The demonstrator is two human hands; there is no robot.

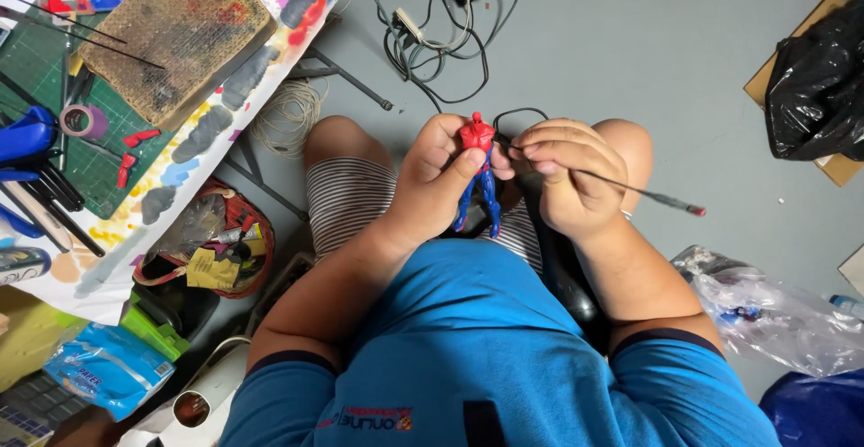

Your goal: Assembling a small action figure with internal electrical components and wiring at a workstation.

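My left hand (436, 181) grips a small red and blue toy figure (480, 175) by its torso, thumb across its waist, legs hanging down over my lap. My right hand (567, 172) pinches a thin dark rod (643, 193) with a red tip that points out to the right. The rod's near end meets the figure's upper body, close to its shoulder. Both hands are above my knees, over striped shorts and a blue shirt.
A work table (207, 123) with a green cutting mat, a tape roll (83, 121), paint stains and a woven pad (175, 28) stands at left. Tangled cables (432, 42) lie on the grey floor ahead. A black bag (819, 78) and clear plastic bags (774, 307) sit at right.
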